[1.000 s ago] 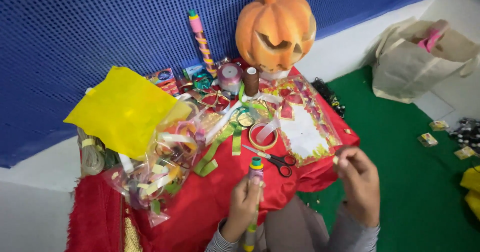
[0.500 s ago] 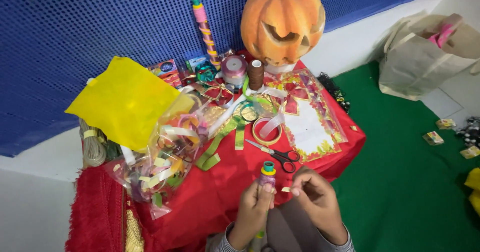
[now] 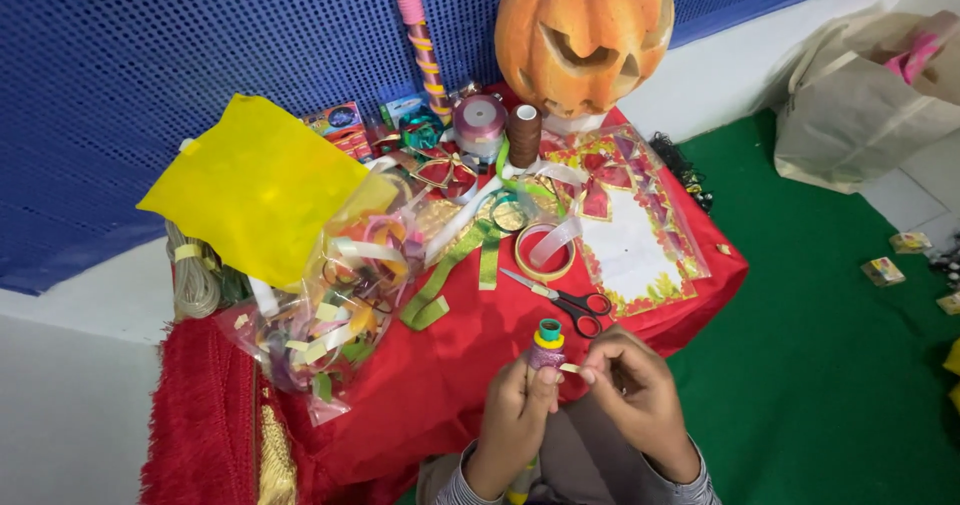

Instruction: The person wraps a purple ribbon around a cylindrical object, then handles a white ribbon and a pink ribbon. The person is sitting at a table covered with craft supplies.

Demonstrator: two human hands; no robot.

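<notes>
change: a second ago the right hand was apart at 3 o'clock of the spool stack; now it has closed in and pinches a pale ribbon end at the stack
meaning: likely the loose end is being pulled off the spool
left hand: clenched around the stack, held upright as before
stack place: at 6 o'clock of the red table, just below the scissors
counts: two hands, one scissors, one pumpkin at 12 o'clock, one yellow bag at 10 o'clock, one tote at 2 o'clock
</notes>
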